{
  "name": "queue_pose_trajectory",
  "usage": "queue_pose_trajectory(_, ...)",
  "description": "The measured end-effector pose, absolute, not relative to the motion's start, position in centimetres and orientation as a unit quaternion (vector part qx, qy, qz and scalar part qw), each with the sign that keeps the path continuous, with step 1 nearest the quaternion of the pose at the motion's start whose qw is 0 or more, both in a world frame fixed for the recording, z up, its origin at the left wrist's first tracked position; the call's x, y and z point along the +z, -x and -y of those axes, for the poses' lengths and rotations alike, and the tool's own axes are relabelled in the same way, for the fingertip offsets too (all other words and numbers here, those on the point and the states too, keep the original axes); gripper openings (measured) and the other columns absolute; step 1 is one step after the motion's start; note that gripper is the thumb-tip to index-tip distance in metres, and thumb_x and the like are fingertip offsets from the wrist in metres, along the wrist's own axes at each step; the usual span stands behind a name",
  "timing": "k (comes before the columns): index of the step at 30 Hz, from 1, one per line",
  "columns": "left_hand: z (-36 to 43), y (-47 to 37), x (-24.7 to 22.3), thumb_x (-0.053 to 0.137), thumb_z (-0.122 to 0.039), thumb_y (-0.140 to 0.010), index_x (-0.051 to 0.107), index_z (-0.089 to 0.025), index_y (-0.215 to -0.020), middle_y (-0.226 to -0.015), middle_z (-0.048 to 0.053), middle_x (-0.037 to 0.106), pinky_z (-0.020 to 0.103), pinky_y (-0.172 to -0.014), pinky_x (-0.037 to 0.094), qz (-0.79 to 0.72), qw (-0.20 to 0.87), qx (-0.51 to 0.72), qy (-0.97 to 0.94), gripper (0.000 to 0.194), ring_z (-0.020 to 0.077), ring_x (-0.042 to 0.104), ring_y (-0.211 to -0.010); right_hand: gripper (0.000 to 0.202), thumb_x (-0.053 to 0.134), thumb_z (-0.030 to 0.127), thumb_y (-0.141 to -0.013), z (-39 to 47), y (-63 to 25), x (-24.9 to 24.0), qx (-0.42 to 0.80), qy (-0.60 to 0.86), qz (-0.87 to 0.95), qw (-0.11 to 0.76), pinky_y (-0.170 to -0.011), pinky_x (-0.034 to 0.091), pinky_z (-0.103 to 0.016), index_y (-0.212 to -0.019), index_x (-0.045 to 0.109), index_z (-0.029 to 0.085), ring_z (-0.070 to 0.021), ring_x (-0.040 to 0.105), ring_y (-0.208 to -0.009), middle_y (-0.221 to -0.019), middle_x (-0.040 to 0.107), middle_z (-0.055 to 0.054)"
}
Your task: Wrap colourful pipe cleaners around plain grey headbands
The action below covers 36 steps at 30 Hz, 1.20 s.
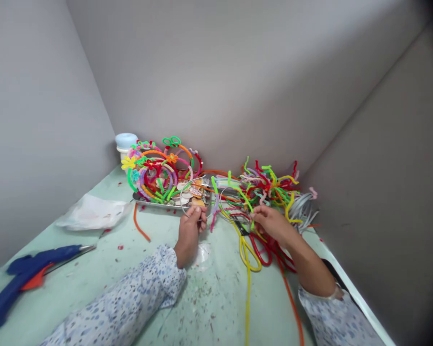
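My left hand (190, 233) is closed on a thin metal headband (181, 198), whose curve rises above the fingers in front of the tray. To the right, my right hand (273, 225) pinches a bright green pipe cleaner (244, 194) near its lower end. Beside that hand lies a tangled pile of coloured pipe cleaners (270, 185). Scissors with yellow handles (248, 254) and scissors with red handles (263, 250) rest just below it; their blades are partly hidden. Another thin wire hoop (221, 202) shows between the hands.
A metal tray (155, 205) at the back holds pipe-cleaner headbands (166, 168) and small flat pieces. A blue glue gun (39, 262) and a clear plastic bag (94, 211) lie left. Grey headbands (303, 209) are bundled right. Walls close in the table (209, 307) behind.
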<state>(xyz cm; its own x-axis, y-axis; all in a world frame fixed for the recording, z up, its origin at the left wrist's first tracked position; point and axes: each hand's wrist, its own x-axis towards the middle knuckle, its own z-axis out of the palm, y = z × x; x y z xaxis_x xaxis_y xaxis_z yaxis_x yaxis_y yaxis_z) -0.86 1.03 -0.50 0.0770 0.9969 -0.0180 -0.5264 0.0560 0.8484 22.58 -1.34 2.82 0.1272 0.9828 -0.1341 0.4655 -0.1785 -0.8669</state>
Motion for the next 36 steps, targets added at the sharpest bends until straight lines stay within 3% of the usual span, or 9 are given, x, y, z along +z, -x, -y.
queue_pose_trajectory(5,-1.0,0.8,-0.5,0.064,-0.041,-0.079,0.061,-0.015,-0.082,-0.061,-0.003,0.052,0.016,-0.042,0.027,-0.347,0.623,0.604,-0.356,0.027,0.0041,0.04,-0.045,0.017,0.051,0.021,-0.078,2.4,-23.9,4.6,0.141,0.731,0.664,0.066,-0.057,0.035,-0.026,-0.071,0.066,0.017,-0.0176,0.06,-0.064,-0.071,0.069,-0.007)
queue_pose_trajectory(7,-1.0,0.9,-0.5,0.064,-0.042,-0.079,0.061,-0.015,-0.083,-0.061,-0.003,0.052,0.016,-0.042,0.028,-0.349,0.615,0.609,-0.358,0.027,0.0042,0.041,-0.046,0.022,0.05,0.022,-0.081,2.8,-23.3,5.2,0.089,0.737,0.669,0.032,-0.061,0.036,-0.028,-0.076,0.071,0.018,-0.0208,0.063,-0.073,-0.079,0.072,-0.01)
queue_pose_trajectory(13,-0.9,1.0,-0.4,0.063,-0.043,-0.081,0.061,-0.016,-0.082,-0.062,-0.002,0.053,0.017,-0.045,0.03,-0.35,0.601,0.615,-0.372,0.028,0.0053,0.042,-0.049,0.028,0.046,0.02,-0.089,1.0,-19.6,4.6,0.052,0.672,0.724,0.15,-0.079,0.041,-0.027,-0.099,0.072,0.024,-0.0203,0.064,-0.092,-0.1,0.072,-0.008)
queue_pose_trajectory(17,-0.9,1.0,-0.4,0.062,-0.044,-0.081,0.061,-0.016,-0.082,-0.062,-0.002,0.053,0.017,-0.045,0.031,-0.356,0.594,0.616,-0.376,0.028,0.0056,0.042,-0.049,0.029,0.045,0.016,-0.089,-1.9,-18.0,3.1,0.019,0.643,0.758,0.109,-0.085,0.04,-0.026,-0.106,0.068,0.021,-0.0195,0.059,-0.102,-0.108,0.068,-0.009)
queue_pose_trajectory(20,-0.9,1.0,-0.5,0.062,-0.045,-0.081,0.061,-0.016,-0.082,-0.062,-0.002,0.053,0.017,-0.045,0.031,-0.36,0.594,0.615,-0.373,0.029,0.0055,0.043,-0.049,0.024,0.047,0.016,-0.088,-3.2,-17.4,2.3,0.002,0.664,0.745,0.069,-0.08,0.041,-0.027,-0.098,0.069,0.019,-0.0219,0.058,-0.101,-0.105,0.066,-0.011)
queue_pose_trajectory(25,-0.9,1.1,-0.7,0.059,-0.045,-0.083,0.061,-0.016,-0.084,-0.063,-0.003,0.053,0.016,-0.046,0.031,-0.362,0.584,0.616,-0.385,0.029,0.005,0.042,-0.049,0.022,0.046,0.016,-0.088,-3.3,-17.7,2.3,-0.005,0.672,0.736,0.081,-0.076,0.041,-0.026,-0.097,0.066,0.018,-0.0205,0.059,-0.097,-0.104,0.066,-0.011)
queue_pose_trajectory(29,-0.9,1.0,-0.5,0.061,-0.046,-0.081,0.061,-0.016,-0.083,-0.062,-0.003,0.053,0.016,-0.046,0.031,-0.361,0.586,0.618,-0.38,0.03,0.0053,0.043,-0.049,0.02,0.046,0.021,-0.089,-3.2,-19.6,3.5,-0.004,0.686,0.701,0.195,-0.079,0.04,-0.026,-0.099,0.064,0.019,-0.0186,0.06,-0.092,-0.101,0.068,-0.009)
queue_pose_trajectory(32,-0.9,1.0,-0.3,0.062,-0.047,-0.08,0.061,-0.016,-0.081,-0.061,-0.003,0.053,0.016,-0.046,0.031,-0.361,0.587,0.618,-0.378,0.031,0.0052,0.043,-0.049,0.019,0.052,0.03,-0.086,-3.5,-21.4,4.6,0.035,0.712,0.64,0.285,-0.072,0.041,-0.028,-0.095,0.064,0.019,-0.0182,0.06,-0.077,-0.086,0.069,-0.006)
queue_pose_trajectory(36,-0.8,1.1,-0.3,0.064,-0.048,-0.078,0.061,-0.016,-0.081,-0.062,-0.002,0.053,0.017,-0.046,0.032,-0.359,0.589,0.619,-0.375,0.032,0.0054,0.043,-0.049,0.018,0.063,0.034,-0.076,-3.8,-22.9,6.0,0.269,0.687,0.528,0.42,-0.053,0.037,-0.023,-0.084,0.065,0.018,-0.0119,0.052,-0.056,-0.069,0.064,0.0)
